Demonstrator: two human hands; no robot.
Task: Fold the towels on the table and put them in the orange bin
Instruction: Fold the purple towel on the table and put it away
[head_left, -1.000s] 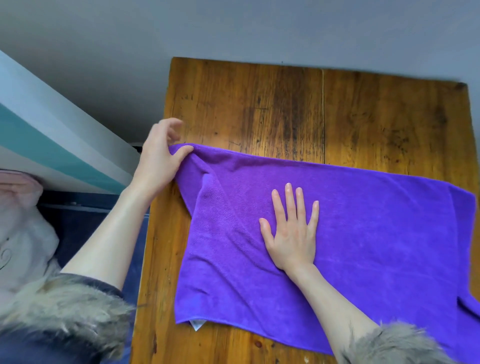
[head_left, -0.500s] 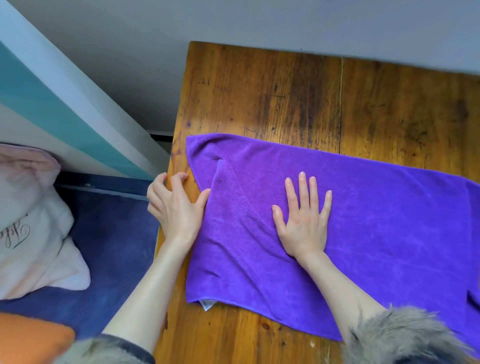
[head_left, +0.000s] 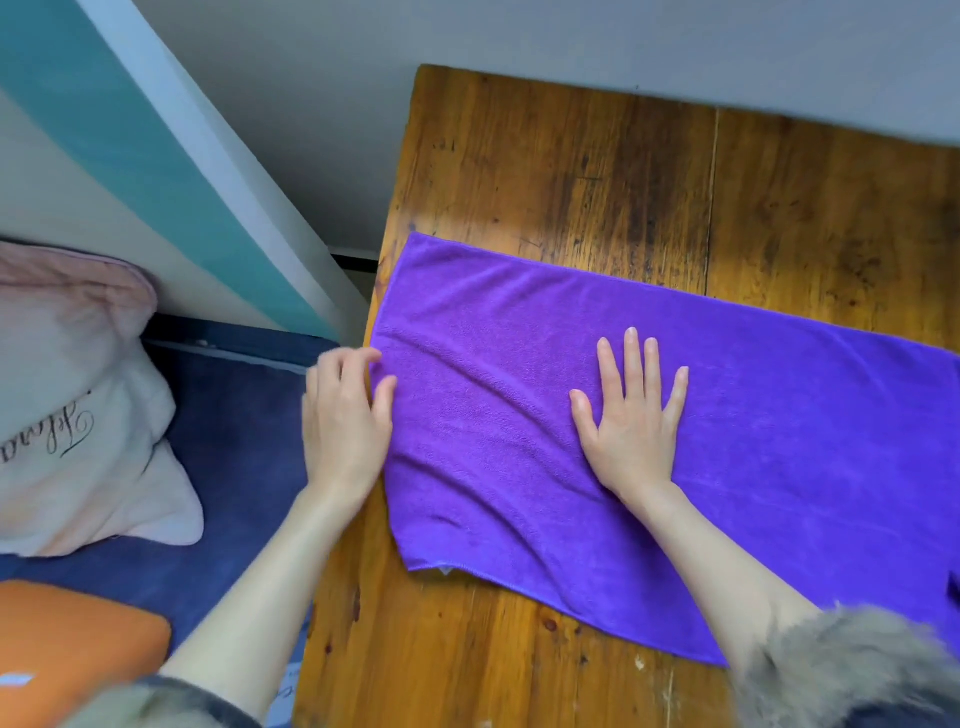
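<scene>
While only a corner of the orange bin (head_left: 78, 654) shows low left, contents hidden, we note the purple towel (head_left: 519, 415) spread on the wooden table (head_left: 571, 171); right hand (head_left: 631, 415) flat atop it; left hand (head_left: 345, 421) pinching its left edge; pink pillow (head_left: 78, 415) beside.

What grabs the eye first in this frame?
The purple towel dominates, spread across the middle of the worn wooden table and running off the right edge. The right hand lies flat on it with fingers splayed, while the left hand works its left edge at the table's side. An orange bin corner shows bottom left, below a pale pink pillow.
</scene>
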